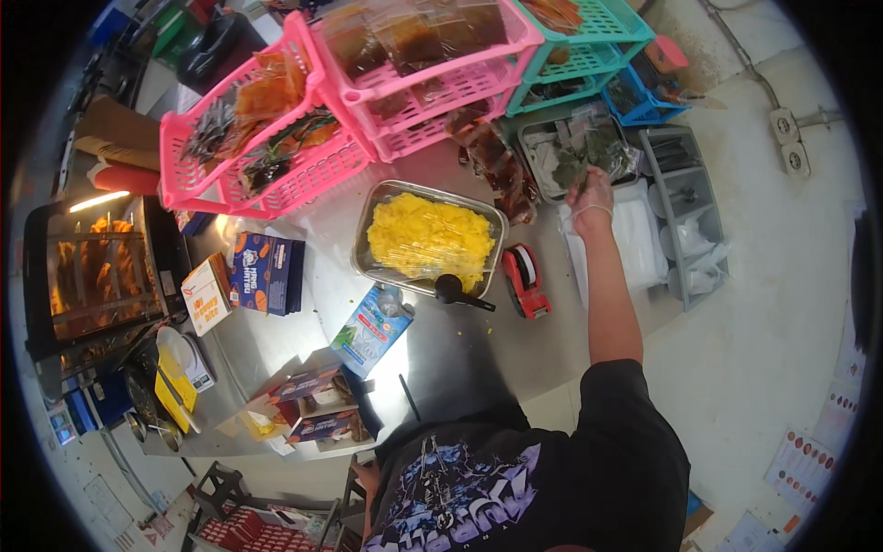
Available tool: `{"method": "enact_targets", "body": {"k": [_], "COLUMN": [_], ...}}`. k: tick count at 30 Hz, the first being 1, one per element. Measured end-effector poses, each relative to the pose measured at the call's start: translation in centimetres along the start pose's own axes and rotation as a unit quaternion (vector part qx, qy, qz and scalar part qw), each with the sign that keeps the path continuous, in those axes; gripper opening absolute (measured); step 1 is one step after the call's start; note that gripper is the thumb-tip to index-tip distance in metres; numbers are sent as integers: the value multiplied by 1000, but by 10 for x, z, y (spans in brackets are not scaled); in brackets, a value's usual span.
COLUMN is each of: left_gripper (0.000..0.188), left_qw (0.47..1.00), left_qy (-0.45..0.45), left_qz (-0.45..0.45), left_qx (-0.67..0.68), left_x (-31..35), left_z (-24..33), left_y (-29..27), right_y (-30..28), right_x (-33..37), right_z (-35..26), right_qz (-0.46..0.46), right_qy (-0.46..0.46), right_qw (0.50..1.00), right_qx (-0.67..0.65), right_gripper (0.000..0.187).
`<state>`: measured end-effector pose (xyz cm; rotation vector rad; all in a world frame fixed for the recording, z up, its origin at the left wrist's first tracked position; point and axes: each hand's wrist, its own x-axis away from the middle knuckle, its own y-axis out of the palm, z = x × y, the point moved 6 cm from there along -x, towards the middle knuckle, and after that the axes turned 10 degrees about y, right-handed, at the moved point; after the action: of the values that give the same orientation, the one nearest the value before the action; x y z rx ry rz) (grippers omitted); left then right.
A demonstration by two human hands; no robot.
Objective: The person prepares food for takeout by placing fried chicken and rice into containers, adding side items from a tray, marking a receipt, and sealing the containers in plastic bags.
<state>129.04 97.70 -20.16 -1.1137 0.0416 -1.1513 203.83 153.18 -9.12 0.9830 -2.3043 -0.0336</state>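
Observation:
My right hand (590, 197), in a clear plastic glove, reaches to the far right over a metal tray (535, 138) holding dark green leaves (567, 170). Its fingers are closed at the near edge of the leaves, on a leaf. Low beside the table's front edge is my left hand (366, 474), its fingers too hard to make out. Close by it, open cardboard food boxes (322, 428) stand with food inside. A metal tray (365, 262) of yellow rice (428, 230), partly under clear film, sits mid-table with a black-handled scoop (451, 290) at its front edge.
Pink baskets (359, 152) and teal baskets (570, 60) with bagged food line the back. A red tape dispenser (524, 281), a blue-white pack (371, 329) and folded boxes (267, 273) lie around the rice. White bags (616, 239) and a grey organizer (685, 189) are right; a lit food warmer (101, 276) is left.

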Motion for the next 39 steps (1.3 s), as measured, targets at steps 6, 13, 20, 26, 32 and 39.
{"method": "enact_targets", "body": {"k": [6, 13, 20, 26, 32, 39], "left_gripper": [82, 84, 82, 83, 85, 85], "left_qw": [999, 997, 982, 947, 933, 960], "left_qy": [-21, -7, -55, -142, -144, -214], "left_qz": [16, 61, 116, 134, 183, 150], "left_qx": [20, 51, 140, 253, 276, 101], "left_x": [12, 19, 56, 94, 144, 172], "left_z": [13, 0, -24, -31, -70, -18], "left_y": [8, 20, 40, 56, 78, 55], "right_y": [74, 193, 261, 217, 289, 319], "right_x": [21, 59, 41, -7, -42, -49], "right_z": [-18, -74, -37, 46, 119, 135], "right_qz": [-7, -99, -58, -124, -87, -110], "right_qy": [-154, -353, -457, -365, -466, -543], "right_qw": [967, 859, 393, 638, 398, 287], "right_qx": [205, 358, 796, 667, 786, 781], "right_gripper": [25, 29, 30, 36, 29, 26]}}
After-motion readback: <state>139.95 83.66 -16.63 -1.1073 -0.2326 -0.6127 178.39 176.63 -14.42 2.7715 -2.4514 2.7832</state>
